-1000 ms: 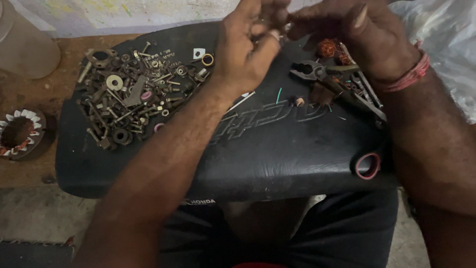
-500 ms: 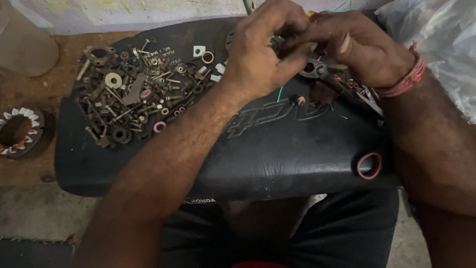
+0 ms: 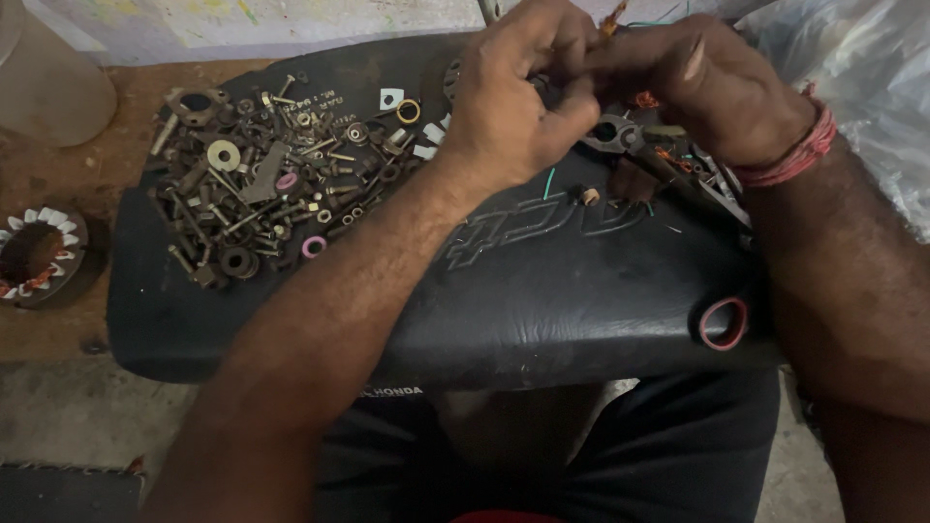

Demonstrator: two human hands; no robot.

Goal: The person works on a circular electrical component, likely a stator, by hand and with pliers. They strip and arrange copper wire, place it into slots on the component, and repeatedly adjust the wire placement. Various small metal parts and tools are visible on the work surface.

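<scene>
Hardware pile [image 3: 266, 184] on black seat [image 3: 542, 291]; concrete floor [image 3: 77, 426]

- Bare forearms, no sleeves; left hand [image 3: 509, 116] wears nothing.
- Right hand [image 3: 712, 92]: red thread band [image 3: 799, 155] at the wrist, toward 4 o'clock.
- Dark trousers [image 3: 668, 455] at 6 o'clock.

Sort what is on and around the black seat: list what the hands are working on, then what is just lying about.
In hand:
- left hand and right hand, pinched together on a small part with copper wire; the part itself is hidden

Lying about:
- pile of bolts and washers
- pliers
- red ring
- wound stator
- plastic bag
- black seat
</scene>
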